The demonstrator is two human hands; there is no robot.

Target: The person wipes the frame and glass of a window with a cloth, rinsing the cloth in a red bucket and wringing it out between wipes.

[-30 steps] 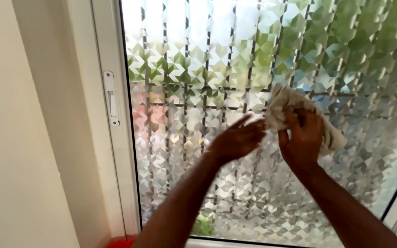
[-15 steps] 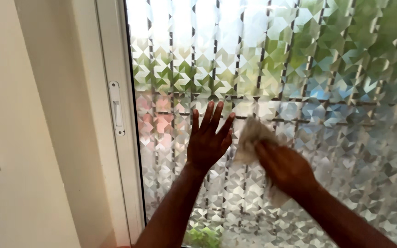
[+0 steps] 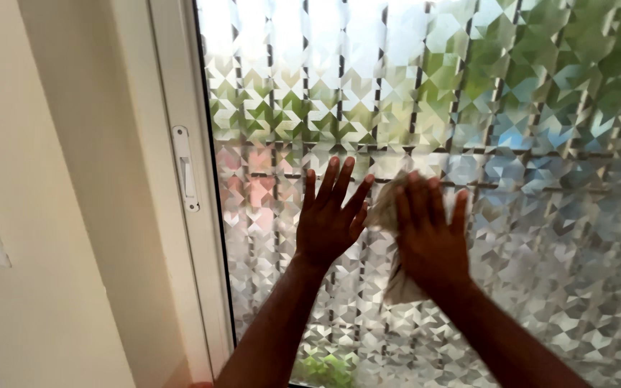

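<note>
- The right hand point(image 3: 429, 241) sits a little right of centre in the frame, fingers spread and flat, pressing a pale crumpled cloth point(image 3: 389, 215) against the patterned window glass point(image 3: 540, 215). The cloth peeks out at the hand's left edge and hangs below the palm. The grip is an open palm press, not a closed fist.
- The left hand point(image 3: 328, 223) lies just left of it, fingers splayed and pointing up, palm toward the glass, holding nothing. Its fingertips come close to the cloth's upper corner; whether they touch it cannot be told.
- To wipe well, I judge the palm should stay flat so the whole pad of cloth bears on the pane, with the loose lower tail kept gathered under the hand so it does not drag.
- The empty hand braced beside it steadies the body; it should stay out of the cloth's path.
- The glass carries a faceted prism-like film; dark bars point(image 3: 339, 93) show through it.
- A white window frame point(image 3: 181, 86) runs down the left of the picture, with a small white latch point(image 3: 187, 169) on it, well apart from both hands.
- A cream wall point(image 3: 44, 215) fills the far left.
- Nothing lies between the hands and the pane.
</note>
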